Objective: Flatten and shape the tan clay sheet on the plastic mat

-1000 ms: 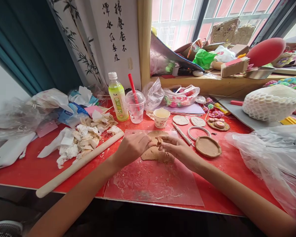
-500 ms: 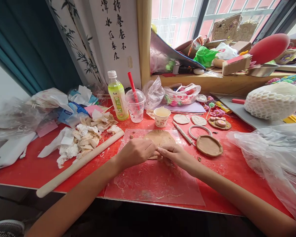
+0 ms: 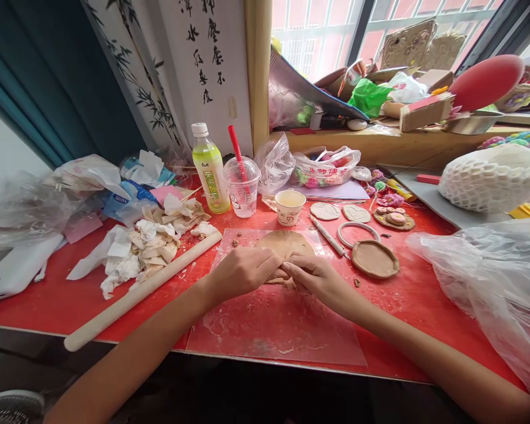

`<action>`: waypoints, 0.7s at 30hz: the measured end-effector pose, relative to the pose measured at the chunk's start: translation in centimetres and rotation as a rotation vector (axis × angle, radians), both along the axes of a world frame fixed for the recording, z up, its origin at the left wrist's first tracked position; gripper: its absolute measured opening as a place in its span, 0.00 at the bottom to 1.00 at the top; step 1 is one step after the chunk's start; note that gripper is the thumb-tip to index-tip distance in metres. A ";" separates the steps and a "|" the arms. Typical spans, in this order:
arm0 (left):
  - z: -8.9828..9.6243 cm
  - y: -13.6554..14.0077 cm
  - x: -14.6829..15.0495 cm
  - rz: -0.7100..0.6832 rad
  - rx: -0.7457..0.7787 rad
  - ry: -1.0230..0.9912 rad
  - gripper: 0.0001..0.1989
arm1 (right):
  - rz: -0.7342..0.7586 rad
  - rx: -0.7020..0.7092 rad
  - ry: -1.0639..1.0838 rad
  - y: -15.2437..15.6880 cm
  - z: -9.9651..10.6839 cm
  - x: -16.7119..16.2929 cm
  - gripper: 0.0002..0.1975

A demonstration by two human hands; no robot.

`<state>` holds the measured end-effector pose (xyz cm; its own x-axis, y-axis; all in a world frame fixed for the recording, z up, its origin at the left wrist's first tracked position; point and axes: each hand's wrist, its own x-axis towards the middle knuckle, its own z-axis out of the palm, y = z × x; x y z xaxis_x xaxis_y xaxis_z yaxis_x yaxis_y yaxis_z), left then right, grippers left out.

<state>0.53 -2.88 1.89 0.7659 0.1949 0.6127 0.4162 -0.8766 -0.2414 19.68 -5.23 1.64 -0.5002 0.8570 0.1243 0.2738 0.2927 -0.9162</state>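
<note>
My left hand (image 3: 247, 270) and my right hand (image 3: 311, 274) meet at the fingertips over a flat, rounded brown clay slab (image 3: 287, 240). Both are closed, thumbs and fingers pinched together. Whatever lies between the fingertips is too small and covered to make out. The slab rests on a clear plastic sheet (image 3: 274, 335) smeared with clay; my fingers cover its middle. To the right of my right hand lie a clay disc with a raised rim (image 3: 374, 259), a pale ring (image 3: 358, 226) and a pen-like modelling tool (image 3: 328, 237).
A wooden rolling pin (image 3: 145, 288) lies diagonally at left beside crumpled tissues (image 3: 141, 250). Behind the slab stand a paper cup (image 3: 290, 209), a plastic cup with red straw (image 3: 241, 191) and a drink bottle (image 3: 209, 171). A clear plastic bag (image 3: 481, 282) spreads at right.
My hands stay together over the slab; the fingers have shifted slightly, with the right fingers curled a little more. The camera view has moved a touch; other things lie as before.
</note>
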 end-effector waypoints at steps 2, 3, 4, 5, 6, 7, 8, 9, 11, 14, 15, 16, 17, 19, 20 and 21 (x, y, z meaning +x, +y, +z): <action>0.0 0.0 0.1 -0.005 -0.016 -0.040 0.08 | 0.004 0.054 -0.001 -0.1 0.2 0.1 0.19; -0.1 -0.1 0.2 -0.007 -0.031 -0.062 0.07 | 0.002 0.075 0.000 -0.1 0.3 0.1 0.20; -0.2 -0.1 0.2 -0.008 -0.052 -0.083 0.06 | -0.001 0.092 0.001 -0.1 0.4 0.2 0.20; -0.3 -0.1 0.2 -0.014 -0.075 -0.104 0.05 | -0.004 0.107 0.002 -0.2 0.4 0.2 0.20; -0.4 -0.1 0.3 -0.025 -0.099 -0.121 0.04 | -0.007 0.119 0.004 -0.2 0.5 0.2 0.20; -0.5 -0.1 0.3 -0.040 -0.127 -0.136 0.03 | -0.006 0.127 0.006 -0.2 0.5 0.2 0.20; -0.6 -0.1 0.3 -0.059 -0.154 -0.149 0.03 | -0.004 0.133 0.009 -0.3 0.6 0.2 0.19; -0.7 0.0 0.3 -0.076 -0.178 -0.159 0.02 | 0.000 0.136 0.013 -0.3 0.6 0.2 0.19; -0.7 0.0 0.2 -0.109 -0.204 -0.167 0.01 | 0.012 0.132 0.025 -0.4 0.7 0.3 0.18; -0.4 -0.1 0.1 -0.135 -0.222 -0.166 0.03 | 0.017 0.103 0.051 -0.5 0.7 0.3 0.17; -0.3 -0.1 0.1 -0.124 -0.230 -0.172 0.03 | 0.011 0.087 0.060 -0.5 0.7 0.4 0.16; -0.1 -0.2 0.1 -0.102 -0.236 -0.183 0.04 | 0.002 0.067 0.070 -0.5 0.7 0.4 0.16; 0.0 -0.2 0.1 -0.070 -0.239 -0.196 0.05 | -0.009 0.045 0.080 -0.4 0.6 0.4 0.16; 0.2 -0.3 0.1 -0.013 -0.230 -0.224 0.04 | -0.038 -0.015 0.106 -0.3 0.5 0.4 0.15; 0.2 -0.3 0.1 0.002 -0.226 -0.234 0.03 | -0.054 -0.053 0.122 -0.3 0.5 0.4 0.14; 0.3 -0.3 0.2 0.012 -0.222 -0.234 0.03 | -0.069 -0.091 0.139 -0.2 0.5 0.4 0.13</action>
